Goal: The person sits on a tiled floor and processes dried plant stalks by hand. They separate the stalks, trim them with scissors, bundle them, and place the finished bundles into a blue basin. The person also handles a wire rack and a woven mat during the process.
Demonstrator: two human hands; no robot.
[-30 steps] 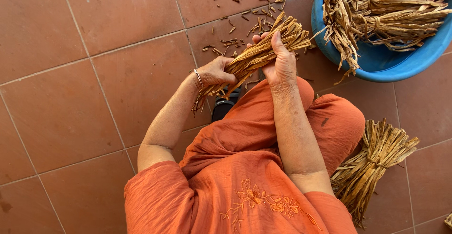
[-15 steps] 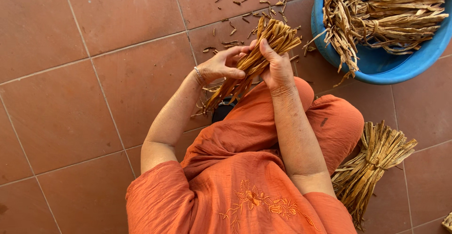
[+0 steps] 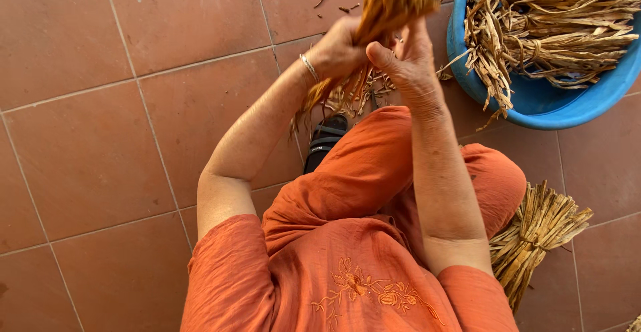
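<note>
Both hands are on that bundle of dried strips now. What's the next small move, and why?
Probably lower the bundle back toward the lap: the left hand and right hand hold it raised, its top is cut off by the frame edge, and loose ends dangle below.

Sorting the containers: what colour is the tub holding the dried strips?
Blue; the tub shows clearly in the head view.

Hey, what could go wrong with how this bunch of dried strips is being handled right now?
Loose ends hang below the left hand and might drop onto the tiled floor, where bits already lie. The bunch of dried strips, gripped by the left hand and right hand, is blurred, so the grip may slip. Strips hanging over the blue tub could fall out.
</note>
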